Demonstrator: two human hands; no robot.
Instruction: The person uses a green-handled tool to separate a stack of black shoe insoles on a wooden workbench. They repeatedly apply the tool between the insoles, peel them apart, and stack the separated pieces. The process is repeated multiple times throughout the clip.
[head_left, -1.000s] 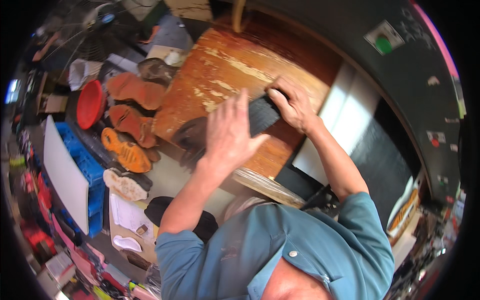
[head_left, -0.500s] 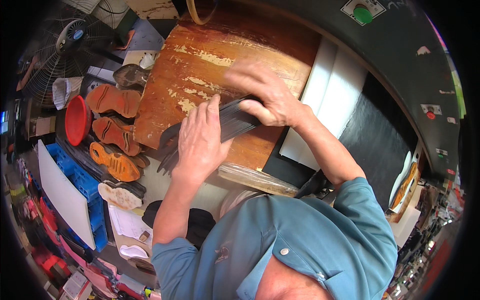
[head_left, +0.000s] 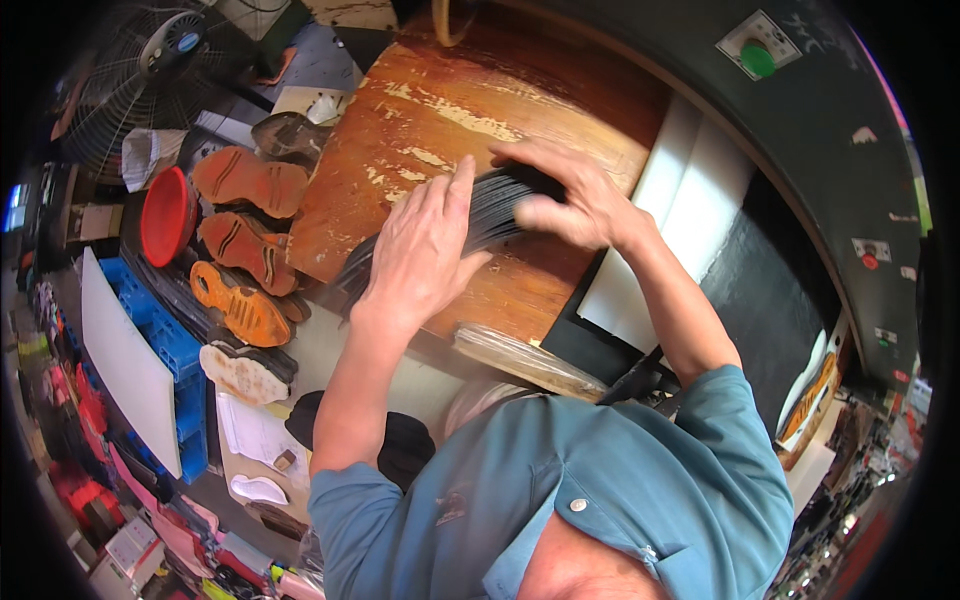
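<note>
A thick stack of thin black sheets [head_left: 494,212], rounded at the ends, is held on edge between my hands over the brown wooden board. My left hand [head_left: 420,245] lies along the stack's left part, fingers straight and together, thumb on the near side. At the right end my right hand [head_left: 580,195] curves around the sheets, fingers over the far side and thumb on the near side; it is slightly blurred. The stack's lower left end shows past my left wrist, its edges fanned and smeared. My palms hide part of the sheets.
The scratched wooden board [head_left: 370,130] lies beneath my hands. To the left are orange-brown shoe soles [head_left: 250,180], a red bowl [head_left: 167,215], a blue crate [head_left: 130,310] and a fan [head_left: 165,60]. White sheets [head_left: 660,220] lie at right, beside a dark machine panel with a green button [head_left: 757,60].
My right hand's fingers, raised and blurred before, have come down around the stack's end. The sheets now stand more on edge and curve. The whole view has shifted slightly.
</note>
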